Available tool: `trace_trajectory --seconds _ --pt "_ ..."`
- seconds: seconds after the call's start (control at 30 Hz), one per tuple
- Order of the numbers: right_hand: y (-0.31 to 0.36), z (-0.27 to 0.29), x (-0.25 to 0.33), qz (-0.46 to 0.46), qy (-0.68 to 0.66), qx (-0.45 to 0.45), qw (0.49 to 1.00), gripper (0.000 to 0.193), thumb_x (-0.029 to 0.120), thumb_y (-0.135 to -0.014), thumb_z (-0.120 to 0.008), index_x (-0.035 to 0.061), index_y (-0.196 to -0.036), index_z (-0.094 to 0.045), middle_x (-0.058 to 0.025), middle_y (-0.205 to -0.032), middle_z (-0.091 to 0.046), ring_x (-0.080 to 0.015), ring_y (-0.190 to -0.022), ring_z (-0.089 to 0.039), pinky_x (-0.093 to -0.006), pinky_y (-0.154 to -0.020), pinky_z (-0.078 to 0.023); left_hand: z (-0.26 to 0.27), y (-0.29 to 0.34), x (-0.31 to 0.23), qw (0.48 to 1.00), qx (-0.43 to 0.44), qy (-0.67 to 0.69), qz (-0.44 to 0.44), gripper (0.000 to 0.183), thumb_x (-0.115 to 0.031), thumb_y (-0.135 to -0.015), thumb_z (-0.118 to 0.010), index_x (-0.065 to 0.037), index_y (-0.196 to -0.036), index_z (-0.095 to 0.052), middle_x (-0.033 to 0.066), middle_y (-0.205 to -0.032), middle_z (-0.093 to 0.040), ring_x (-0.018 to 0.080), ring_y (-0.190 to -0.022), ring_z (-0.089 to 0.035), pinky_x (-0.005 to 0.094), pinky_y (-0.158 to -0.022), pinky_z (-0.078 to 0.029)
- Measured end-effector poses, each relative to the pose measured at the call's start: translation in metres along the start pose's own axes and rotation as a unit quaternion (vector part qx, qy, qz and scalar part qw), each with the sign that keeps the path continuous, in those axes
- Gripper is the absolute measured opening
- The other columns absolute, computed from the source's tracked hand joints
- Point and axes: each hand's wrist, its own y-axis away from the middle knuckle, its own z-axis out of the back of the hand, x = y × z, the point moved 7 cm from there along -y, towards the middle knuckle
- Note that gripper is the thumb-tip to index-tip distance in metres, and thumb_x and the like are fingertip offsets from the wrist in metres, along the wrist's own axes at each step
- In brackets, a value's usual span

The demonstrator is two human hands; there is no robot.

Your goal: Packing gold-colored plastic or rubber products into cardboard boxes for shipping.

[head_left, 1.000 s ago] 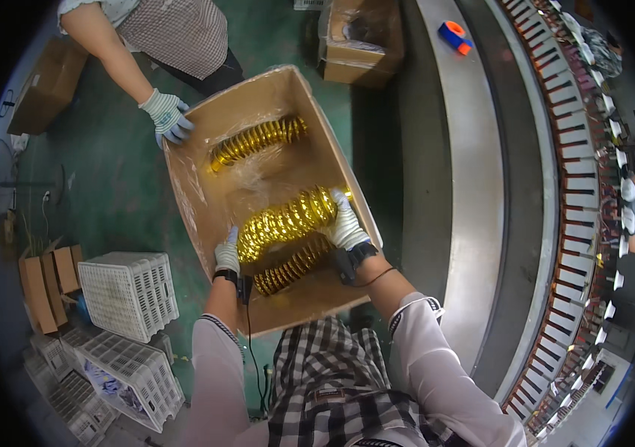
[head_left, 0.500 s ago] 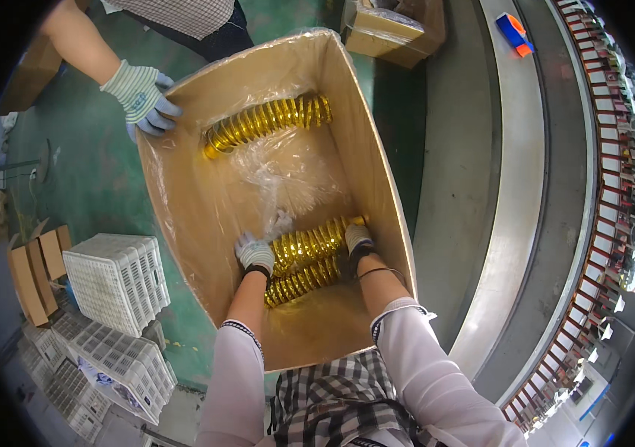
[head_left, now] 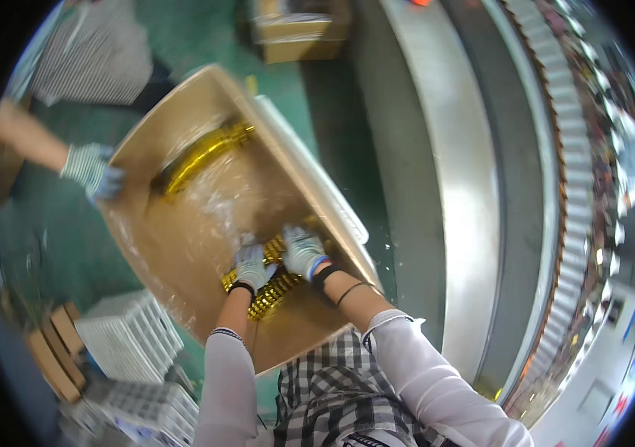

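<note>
Inside a large cardboard box (head_left: 183, 264) with clear plastic lining, two shiny gold coil-like rows lie near my end. My left hand (head_left: 252, 268), in a striped knit glove, is closed over the upper gold coil (head_left: 275, 249). My right hand (head_left: 304, 253), gloved alike, grips around that coil's right end, its fingers partly blurred. The second near gold coil (head_left: 276, 296) lies just below, close to my wrists. A far gold coil (head_left: 202, 160) rests slightly curved at the box's other end, untouched.
A co-worker's gloved hand (head_left: 94, 171) holds the box's far left edge. A white straight-edged thing (head_left: 332, 186) shows along the box's right side. White plastic crates (head_left: 127, 335) and folded cardboard (head_left: 56, 350) stand at left. A long metal-edged surface (head_left: 459, 186) runs along the right.
The view has shifted, and the box appears farther left and more tilted. My hands have come closer together over the upper near coil. The co-worker's hand still holds the box edge.
</note>
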Motion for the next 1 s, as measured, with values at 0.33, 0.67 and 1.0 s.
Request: trace_trajectory --seconds 0.33,0.67,1.0 --pt "0.331 0.319 -0.204 0.042 -0.315 -0.283 0.905 0.045 0.011 -0.093 -0.062 0.0021 -0.137 -0.058 -0.0226 -0.124 -0.064 -0.0402 -0.118 -0.060 -0.0472 -0.105 -0.047 0.060 -0.044 -0.222 0.978 -0.144 0.149 -0.013 0.081 -0.030 -0.097 -0.065 0.007 -0.158 -0.026 0.0305 -0.164 -0.026 0.0414 -0.153 -0.025 0.0449 -0.127 -0.020" --pt "0.649 0.149 -0.378 -0.496 -0.247 -0.596 0.581 0.057 0.015 -0.090 -0.067 -0.0030 -0.143 -0.052 -0.0272 -0.135 -0.060 -0.0408 -0.125 -0.058 -0.0462 -0.110 -0.045 0.124 -0.055 -0.585 0.846 0.006 0.413 -0.339 0.043 -0.008 -0.105 -0.056 0.000 -0.147 -0.049 0.0128 -0.142 -0.056 0.0220 -0.129 -0.053 0.0330 -0.113 -0.042" --pt "0.869 0.066 -0.484 -0.707 -0.182 -0.633 0.257 0.109 0.042 -0.059 -0.097 0.0012 -0.144 -0.042 -0.0261 -0.139 -0.048 -0.0390 -0.130 -0.048 -0.0458 -0.113 -0.042 -0.156 0.115 -0.891 0.805 0.384 0.122 -0.435 0.095 -0.032 -0.089 -0.080 0.001 -0.160 -0.025 0.0301 -0.157 -0.040 0.0388 -0.144 -0.045 0.0448 -0.116 -0.041"
